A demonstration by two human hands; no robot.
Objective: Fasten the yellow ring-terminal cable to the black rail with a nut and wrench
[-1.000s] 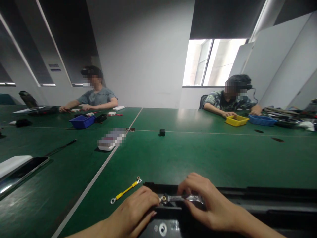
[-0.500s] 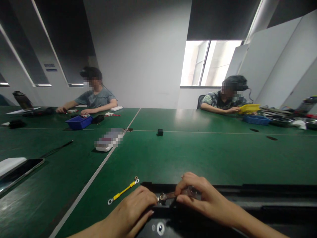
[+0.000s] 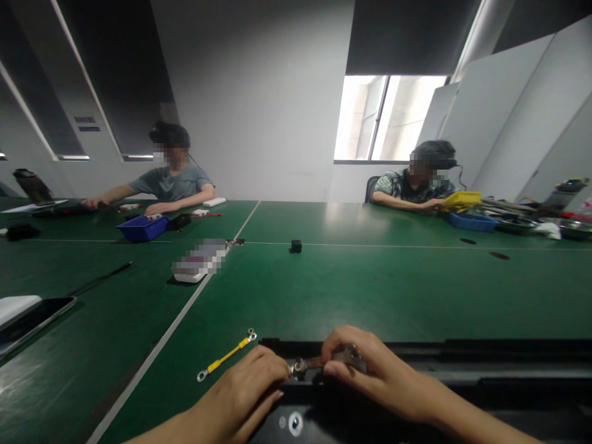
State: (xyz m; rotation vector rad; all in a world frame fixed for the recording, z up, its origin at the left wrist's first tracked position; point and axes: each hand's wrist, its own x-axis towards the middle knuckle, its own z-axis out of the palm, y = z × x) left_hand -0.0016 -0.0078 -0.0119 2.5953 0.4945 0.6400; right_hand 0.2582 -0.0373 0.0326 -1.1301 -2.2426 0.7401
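Observation:
At the bottom of the view a long black unit lies across the near edge of the green table. My right hand is closed on a small metal wrench whose head sits on a brass fitting at the unit's top edge. Beside it, my left hand rests on the unit with fingers curled, fingertips pressed by the fitting. A short yellow wire with ring terminals lies on the table just left of my left hand.
Two other people sit at the far side, one by a blue bin, one holding a yellow tray above a blue tray. A small black block, a white box and a phone lie on the table.
My right hand has swung the wrench handle leftward, closer to my left hand. The far right person lifted the yellow tray. The view shifted slightly right.

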